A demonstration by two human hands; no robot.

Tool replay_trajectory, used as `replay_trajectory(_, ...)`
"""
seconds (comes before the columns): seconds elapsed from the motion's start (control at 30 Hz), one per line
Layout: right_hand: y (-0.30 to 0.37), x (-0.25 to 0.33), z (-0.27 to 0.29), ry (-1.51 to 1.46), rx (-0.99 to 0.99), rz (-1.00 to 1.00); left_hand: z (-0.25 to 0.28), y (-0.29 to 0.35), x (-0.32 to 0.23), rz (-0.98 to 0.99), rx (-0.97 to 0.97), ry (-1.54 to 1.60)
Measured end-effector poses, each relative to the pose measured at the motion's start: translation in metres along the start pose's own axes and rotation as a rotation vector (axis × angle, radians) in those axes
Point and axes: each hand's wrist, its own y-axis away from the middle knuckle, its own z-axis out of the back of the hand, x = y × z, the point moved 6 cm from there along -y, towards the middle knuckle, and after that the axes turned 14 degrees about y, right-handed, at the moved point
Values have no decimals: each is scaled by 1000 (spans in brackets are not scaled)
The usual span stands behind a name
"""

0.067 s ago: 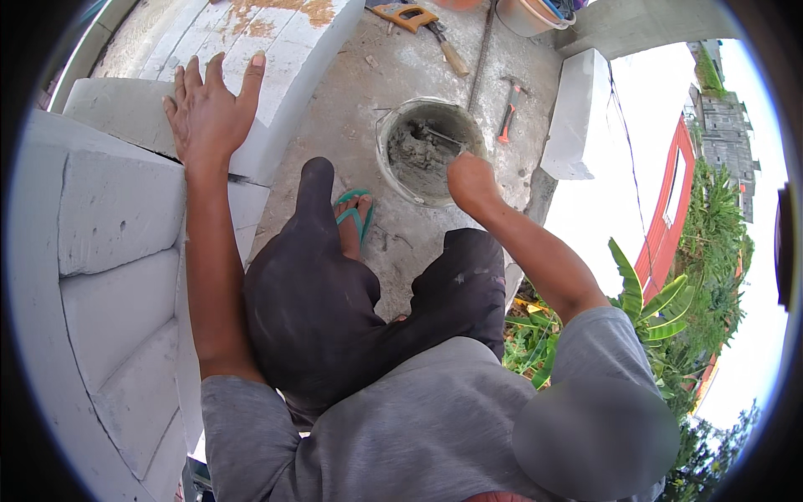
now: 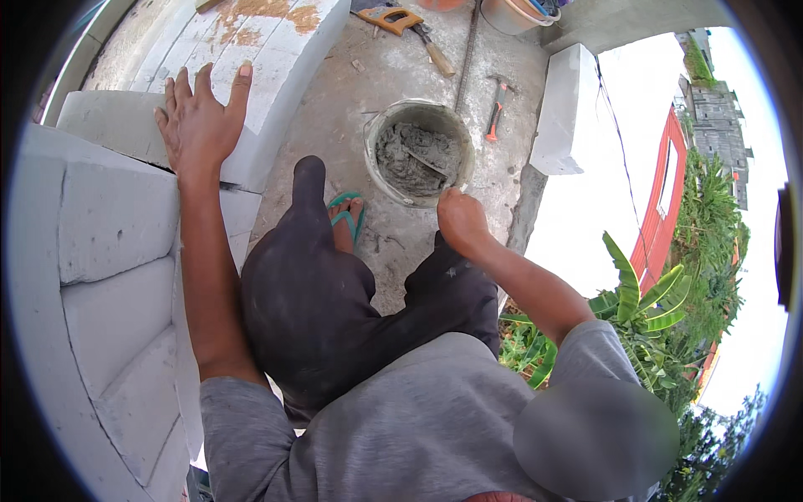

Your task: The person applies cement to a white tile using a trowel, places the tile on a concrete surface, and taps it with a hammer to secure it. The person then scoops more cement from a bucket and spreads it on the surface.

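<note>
My right hand (image 2: pixel 462 219) is a fist just past the near right rim of the bucket (image 2: pixel 374 171). It grips a trowel (image 2: pixel 425 161), whose thin, mortar-smeared edge lies in the wet grey mortar (image 2: pixel 401 171); the handle is hidden by my fingers. The bucket stands on the concrete floor and holds mortar well below its rim. My left hand (image 2: pixel 201 125) lies flat with fingers spread on the white block wall (image 2: pixel 251 138), beside a light grey block (image 2: pixel 113 121), and holds nothing.
A hammer (image 2: pixel 497 109) with a red and black handle lies right of the bucket. Beyond it are an orange-handled saw (image 2: pixel 389 18), a wooden-handled tool (image 2: pixel 439 58), a rod (image 2: pixel 468 63) and a tub (image 2: pixel 508 18). A white block (image 2: pixel 565 117) stands at the floor's right edge.
My right hand has drawn back toward me, and the trowel lies lower across the mortar. The left hand stays on the wall. The whole view has shifted slightly.
</note>
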Motion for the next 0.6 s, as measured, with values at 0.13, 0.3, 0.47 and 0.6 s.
replay_trajectory(0.13, 17, -57, 25, -25, 113, 36, 0, 2, -8, -7, 0, 15)
replay_trajectory(0.3, -29, -128, 50, -70, 334, -53, 2, -1, -5, -9, -14, 18)
replay_trajectory(0.47, -52, -67, -36, -636, 543, -113, 0, 0, -15, 0, -9, 17)
replay_trajectory(0.6, -65, -36, -80, -1018, 752, -308, 4, 3, -18, 12, 17, 28)
